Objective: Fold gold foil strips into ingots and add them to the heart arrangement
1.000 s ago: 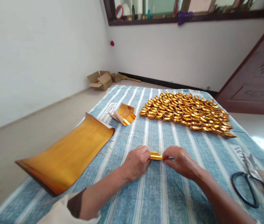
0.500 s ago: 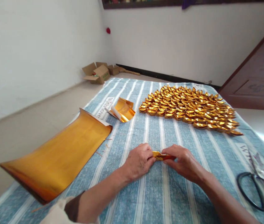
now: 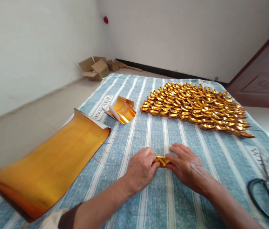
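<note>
We hold a folded gold strip (image 3: 162, 161) just below the frame's centre: our left hand (image 3: 142, 165) curls tight on its left end, while our right hand (image 3: 187, 167), outer fingers loosely extended, pinches the right. Gold pieces (image 3: 193, 106) crowd upper right; a gold sheet (image 3: 50, 162) spreads lower left.

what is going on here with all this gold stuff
A person has both bare hands on a small folded gold piece over a striped cloth: the left hand pinches one end, the right hand touches the other. Shaped gold pieces lie grouped beyond. A large gold sheet lies to the left, scissors to the right.
</note>
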`<state>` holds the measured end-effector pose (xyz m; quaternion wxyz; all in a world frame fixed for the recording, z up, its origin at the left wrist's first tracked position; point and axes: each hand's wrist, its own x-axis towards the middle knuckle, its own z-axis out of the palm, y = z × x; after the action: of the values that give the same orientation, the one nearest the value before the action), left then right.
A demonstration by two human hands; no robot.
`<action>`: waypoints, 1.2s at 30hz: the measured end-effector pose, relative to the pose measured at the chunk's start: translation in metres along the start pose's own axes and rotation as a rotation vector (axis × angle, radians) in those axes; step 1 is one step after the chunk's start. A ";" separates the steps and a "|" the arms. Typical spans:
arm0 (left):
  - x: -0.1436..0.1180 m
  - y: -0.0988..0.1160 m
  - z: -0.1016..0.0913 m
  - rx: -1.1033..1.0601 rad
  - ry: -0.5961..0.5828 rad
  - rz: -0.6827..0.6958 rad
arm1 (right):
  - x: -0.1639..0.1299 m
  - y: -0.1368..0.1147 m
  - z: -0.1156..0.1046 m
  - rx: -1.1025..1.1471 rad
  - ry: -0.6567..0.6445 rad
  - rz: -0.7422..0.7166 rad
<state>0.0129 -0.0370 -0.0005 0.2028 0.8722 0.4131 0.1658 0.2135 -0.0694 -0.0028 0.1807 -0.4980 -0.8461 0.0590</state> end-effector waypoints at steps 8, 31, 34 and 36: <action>-0.001 -0.001 0.004 0.062 0.020 0.041 | -0.001 -0.004 0.002 -0.129 -0.018 -0.027; -0.003 -0.002 0.014 0.200 0.113 0.112 | -0.003 -0.013 0.006 -0.281 0.020 -0.052; -0.002 -0.002 0.015 0.217 0.121 0.108 | -0.003 -0.016 0.006 -0.285 -0.006 -0.034; -0.002 -0.002 0.015 0.222 0.128 0.112 | -0.003 -0.017 0.006 -0.274 -0.006 -0.029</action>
<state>0.0174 -0.0407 -0.0149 0.0686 0.8986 0.3916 0.1856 0.1983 -0.0801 -0.0042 0.1090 -0.5058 -0.8538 -0.0583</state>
